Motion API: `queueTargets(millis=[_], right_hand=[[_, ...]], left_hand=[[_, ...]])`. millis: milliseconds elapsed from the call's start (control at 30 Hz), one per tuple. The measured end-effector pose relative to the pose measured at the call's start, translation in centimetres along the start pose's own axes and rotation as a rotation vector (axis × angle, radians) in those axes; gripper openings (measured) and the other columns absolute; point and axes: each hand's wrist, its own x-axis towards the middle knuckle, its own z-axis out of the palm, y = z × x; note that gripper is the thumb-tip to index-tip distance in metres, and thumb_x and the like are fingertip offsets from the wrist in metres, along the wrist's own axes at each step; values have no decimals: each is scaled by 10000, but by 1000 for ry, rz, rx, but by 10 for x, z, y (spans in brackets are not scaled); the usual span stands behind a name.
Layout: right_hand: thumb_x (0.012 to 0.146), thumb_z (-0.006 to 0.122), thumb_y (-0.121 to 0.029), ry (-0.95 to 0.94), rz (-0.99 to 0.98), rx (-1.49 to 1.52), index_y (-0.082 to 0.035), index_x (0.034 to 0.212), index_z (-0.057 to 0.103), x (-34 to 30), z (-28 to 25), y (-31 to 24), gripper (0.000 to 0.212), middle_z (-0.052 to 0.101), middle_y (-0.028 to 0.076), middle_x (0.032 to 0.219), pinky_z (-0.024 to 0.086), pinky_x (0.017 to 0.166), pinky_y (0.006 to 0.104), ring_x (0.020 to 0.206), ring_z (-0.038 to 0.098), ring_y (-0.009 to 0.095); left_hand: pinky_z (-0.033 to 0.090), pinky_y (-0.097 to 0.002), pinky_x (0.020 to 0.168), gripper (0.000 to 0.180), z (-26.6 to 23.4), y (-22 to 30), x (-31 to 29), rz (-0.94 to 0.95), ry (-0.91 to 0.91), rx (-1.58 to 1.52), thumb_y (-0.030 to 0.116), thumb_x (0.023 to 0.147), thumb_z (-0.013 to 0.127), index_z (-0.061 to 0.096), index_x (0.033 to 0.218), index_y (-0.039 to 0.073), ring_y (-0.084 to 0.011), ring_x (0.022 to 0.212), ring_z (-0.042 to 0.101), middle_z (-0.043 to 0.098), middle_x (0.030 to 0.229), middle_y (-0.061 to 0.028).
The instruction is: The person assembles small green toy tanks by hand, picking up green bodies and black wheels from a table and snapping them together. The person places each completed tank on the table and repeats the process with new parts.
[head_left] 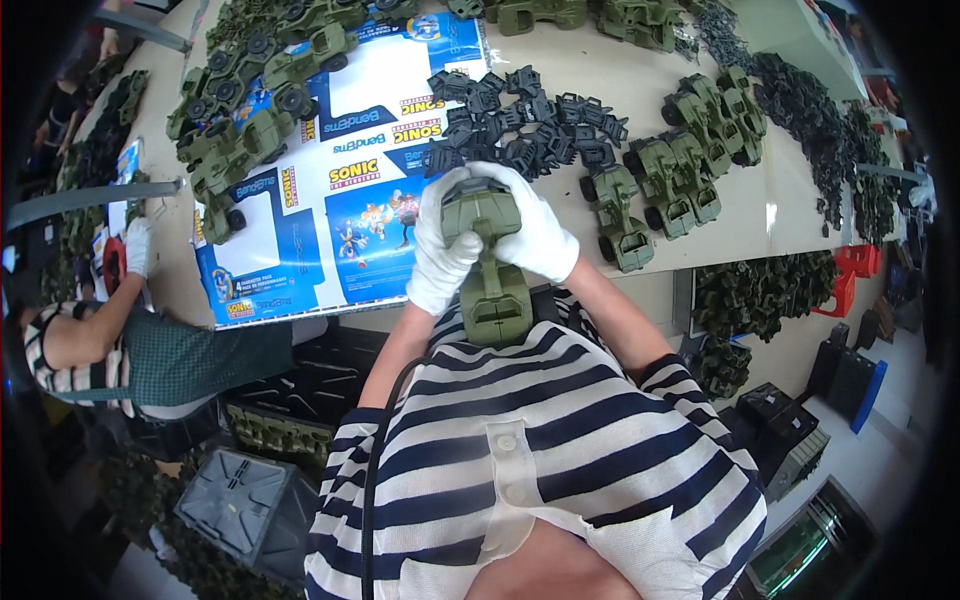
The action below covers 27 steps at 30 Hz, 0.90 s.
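I see a green toy truck body (493, 262) dead centre, held upright over the table edge (668, 268), its lower end down against my striped shirt (560, 430). Both hands wear white gloves. My left hand (441, 250) wraps the truck's left flank, fingers curled tight round it and thumb up near the top. My right hand (533, 232) clamps the other side, fingers folded over the upper end, so both grips are pressed shut on the truck with no gap showing. Whether a small part is pinched under the fingers I cannot tell

At 12 o'clock from the truck, just past my knuckles, lies a heap of black parts (525, 125). At 2 o'clock stand finished green trucks (668, 180) with black wheels, in small clusters. At 10 o'clock a flattened blue and white printed box (340, 190) covers the table, and more green trucks (255, 95) are piled on its far corner at 11 o'clock. At 3 o'clock, beyond the table edge, dark parts (765, 285) fill bins, with red crates (850, 275) beside them. At 9 o'clock another person's gloved hand (137, 247) rests on the table. At 7 o'clock a grey crate (245, 505) sits on the floor
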Motion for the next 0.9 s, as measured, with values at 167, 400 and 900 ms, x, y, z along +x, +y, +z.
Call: queueTargets(millis=[167,400,900], right_hand=[[861,623,-76,243,-44,-81,-26,1134,629,-17,15,11,278,674,171,1068,530,867,412,994,667,364],[955,586,-150,476,358,-93,-29,1109,667,-29,-2,42,212,698,181,1062,509,899,386,1007,673,324],[745,784,-419,180,834,-1113,-158,1496,407,-128,-148,77,880,529,124,1394,375,1000,500,1253,489,335]], left_hand=[[484,-393,888,451,14,3,-1,110,82,175,384,930,639,594,1178,10,-301,1011,615,615,1095,-157],[450,-370,1015,592,38,-19,9,-260,-78,236,385,933,668,496,1352,3,-300,1150,588,601,1204,-181],[553,-332,872,778,182,-76,-42,-811,-238,-370,-35,780,769,363,1435,67,-191,1053,617,582,1249,-101]])
